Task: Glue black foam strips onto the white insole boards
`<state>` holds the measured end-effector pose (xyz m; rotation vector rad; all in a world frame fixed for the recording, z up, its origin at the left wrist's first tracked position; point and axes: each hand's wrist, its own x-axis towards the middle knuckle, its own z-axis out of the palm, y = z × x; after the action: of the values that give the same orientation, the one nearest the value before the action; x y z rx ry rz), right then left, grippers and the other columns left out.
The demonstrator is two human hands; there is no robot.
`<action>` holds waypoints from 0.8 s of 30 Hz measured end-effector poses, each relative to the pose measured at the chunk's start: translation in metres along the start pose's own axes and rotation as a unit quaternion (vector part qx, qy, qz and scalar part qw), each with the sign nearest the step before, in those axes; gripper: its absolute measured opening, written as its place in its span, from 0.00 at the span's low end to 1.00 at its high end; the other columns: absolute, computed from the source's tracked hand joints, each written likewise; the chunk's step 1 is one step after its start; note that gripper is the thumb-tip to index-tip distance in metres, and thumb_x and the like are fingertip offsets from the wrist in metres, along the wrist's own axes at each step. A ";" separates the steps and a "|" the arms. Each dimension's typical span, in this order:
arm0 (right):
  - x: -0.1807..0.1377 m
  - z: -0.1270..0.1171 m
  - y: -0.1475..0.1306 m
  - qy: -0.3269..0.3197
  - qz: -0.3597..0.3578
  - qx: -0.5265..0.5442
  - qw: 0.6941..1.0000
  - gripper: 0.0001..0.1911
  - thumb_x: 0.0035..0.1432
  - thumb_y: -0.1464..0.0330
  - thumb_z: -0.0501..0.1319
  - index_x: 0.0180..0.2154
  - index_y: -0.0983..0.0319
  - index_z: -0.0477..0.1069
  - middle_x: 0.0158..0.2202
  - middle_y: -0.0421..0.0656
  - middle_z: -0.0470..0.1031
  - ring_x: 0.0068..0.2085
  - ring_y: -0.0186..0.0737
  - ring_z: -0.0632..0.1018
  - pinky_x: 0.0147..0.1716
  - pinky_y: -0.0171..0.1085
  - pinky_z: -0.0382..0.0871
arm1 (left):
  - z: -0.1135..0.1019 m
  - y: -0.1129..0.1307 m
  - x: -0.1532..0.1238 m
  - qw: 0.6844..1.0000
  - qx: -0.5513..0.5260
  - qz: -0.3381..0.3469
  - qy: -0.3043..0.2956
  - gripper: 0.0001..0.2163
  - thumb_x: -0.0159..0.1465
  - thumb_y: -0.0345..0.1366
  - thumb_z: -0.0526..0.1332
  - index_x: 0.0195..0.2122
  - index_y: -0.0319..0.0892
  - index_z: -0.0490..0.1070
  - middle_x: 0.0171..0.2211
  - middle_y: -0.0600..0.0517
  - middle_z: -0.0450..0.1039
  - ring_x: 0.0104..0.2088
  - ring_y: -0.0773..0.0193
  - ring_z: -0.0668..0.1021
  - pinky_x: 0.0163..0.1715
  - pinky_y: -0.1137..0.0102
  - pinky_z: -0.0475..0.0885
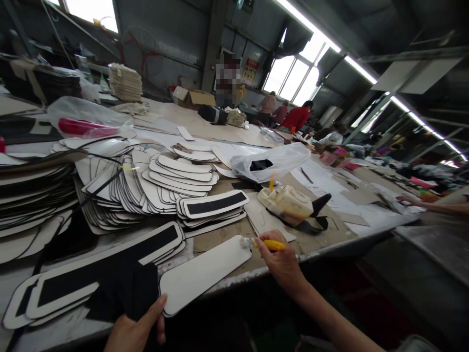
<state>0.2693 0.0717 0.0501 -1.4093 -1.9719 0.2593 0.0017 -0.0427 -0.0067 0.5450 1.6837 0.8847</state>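
A long white panel with rounded corners [205, 276] lies slantwise at the table's front edge. My left hand [141, 325] pinches its near left end between thumb and fingers. In my right hand [282, 261] is a brush with a yellow handle [274, 245]; its pale bristles touch the panel's far right end. Black fabric pieces [124, 288] lie beside my left hand. Behind the panel sits a stack of white panels with black strips [216, 204]. A stained cream plastic container [287, 203] stands beyond my right hand.
Stacks of white curved panels [142, 181] spread over the left of the table. A clear plastic bag [274, 159] lies behind the container. A cardboard box [194, 98] stands farther back. Several people work in the distance, and another person's arm [432, 206] reaches in at right.
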 end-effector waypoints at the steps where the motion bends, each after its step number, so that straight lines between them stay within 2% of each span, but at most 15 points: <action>1: 0.000 -0.002 -0.005 0.001 -0.018 0.001 1.000 0.09 0.58 0.64 0.52 0.28 0.61 0.64 0.28 0.43 0.66 0.32 0.39 0.69 0.34 0.39 0.63 | 0.000 0.001 0.000 1.000 -0.007 0.006 0.002 0.22 0.48 0.55 0.59 0.10 0.43 0.65 0.10 0.51 0.67 0.18 0.60 0.69 0.27 0.66 0.64; 6: 0.002 -0.011 -0.037 0.002 -0.129 0.030 0.991 0.06 0.58 0.67 0.51 0.30 0.60 0.63 0.29 0.44 0.66 0.34 0.40 0.68 0.35 0.39 0.63 | -0.011 0.009 -0.008 0.998 -0.021 0.056 0.030 0.23 0.50 0.52 0.58 0.06 0.43 0.59 0.06 0.53 0.61 0.14 0.65 0.66 0.24 0.68 0.63; 9: 0.004 -0.010 -0.060 -0.058 -0.152 0.079 0.983 0.07 0.59 0.66 0.51 0.30 0.60 0.62 0.27 0.43 0.65 0.31 0.38 0.68 0.32 0.37 0.62 | -0.021 0.015 -0.024 0.992 -0.105 0.062 0.018 0.17 0.52 0.47 0.57 0.12 0.42 0.63 0.08 0.57 0.58 0.13 0.68 0.64 0.19 0.70 0.61; 11: 0.001 -0.005 -0.080 -0.140 -0.123 0.118 0.975 0.08 0.59 0.65 0.49 0.30 0.60 0.62 0.26 0.41 0.64 0.27 0.35 0.66 0.28 0.34 0.61 | -0.024 0.019 -0.038 0.984 -0.164 0.061 -0.006 0.12 0.53 0.44 0.55 0.21 0.42 0.65 0.11 0.60 0.57 0.13 0.69 0.62 0.17 0.71 0.61; 13: -0.005 0.007 -0.102 -0.233 -0.087 0.159 0.955 0.10 0.60 0.64 0.49 0.29 0.60 0.63 0.25 0.40 0.64 0.26 0.33 0.65 0.26 0.33 0.60 | -0.024 0.021 -0.052 0.978 -0.191 0.068 -0.048 0.12 0.55 0.45 0.53 0.26 0.42 0.66 0.12 0.60 0.58 0.14 0.68 0.63 0.18 0.70 0.63; 15: -0.014 0.023 -0.122 -0.318 -0.054 0.210 0.923 0.11 0.58 0.63 0.51 0.27 0.61 0.64 0.24 0.39 0.64 0.26 0.33 0.65 0.27 0.32 0.60 | -0.022 0.022 -0.063 0.978 -0.166 0.077 -0.103 0.15 0.55 0.48 0.52 0.27 0.41 0.67 0.13 0.56 0.63 0.17 0.65 0.67 0.23 0.69 0.65; 17: -0.024 0.041 -0.137 -0.384 0.019 0.276 0.881 0.09 0.53 0.64 0.57 0.26 0.62 0.66 0.24 0.38 0.66 0.26 0.31 0.66 0.25 0.30 0.60 | -0.022 0.021 -0.069 0.980 -0.109 0.088 -0.144 0.18 0.54 0.51 0.53 0.22 0.41 0.68 0.15 0.51 0.69 0.22 0.62 0.71 0.30 0.67 0.67; 19: -0.031 0.057 -0.145 -0.418 0.112 0.344 0.833 0.09 0.48 0.65 0.62 0.26 0.63 0.66 0.21 0.36 0.65 0.23 0.29 0.65 0.22 0.28 0.58 | -0.021 0.018 -0.071 0.980 -0.074 0.093 -0.161 0.19 0.53 0.53 0.54 0.18 0.41 0.68 0.17 0.49 0.71 0.25 0.60 0.73 0.34 0.66 0.67; 21: -0.036 0.065 -0.147 -0.419 0.174 0.394 0.799 0.11 0.45 0.65 0.63 0.24 0.64 0.64 0.18 0.34 0.63 0.20 0.27 0.63 0.20 0.27 0.56 | -0.020 0.014 -0.070 0.979 -0.068 0.094 -0.169 0.21 0.53 0.54 0.53 0.17 0.41 0.68 0.16 0.49 0.71 0.25 0.59 0.73 0.34 0.66 0.67; 24: -0.039 0.067 -0.145 -0.402 0.194 0.409 0.796 0.13 0.45 0.64 0.63 0.23 0.64 0.62 0.17 0.33 0.61 0.19 0.25 0.61 0.19 0.27 0.54 | -0.016 0.007 -0.066 0.974 -0.073 0.090 -0.194 0.22 0.54 0.54 0.52 0.17 0.40 0.69 0.15 0.48 0.70 0.22 0.59 0.73 0.30 0.66 0.67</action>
<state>0.1242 -0.0052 0.0600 -1.1301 -1.6938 1.9168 0.0053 -0.0913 0.0403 0.7256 1.2204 0.9530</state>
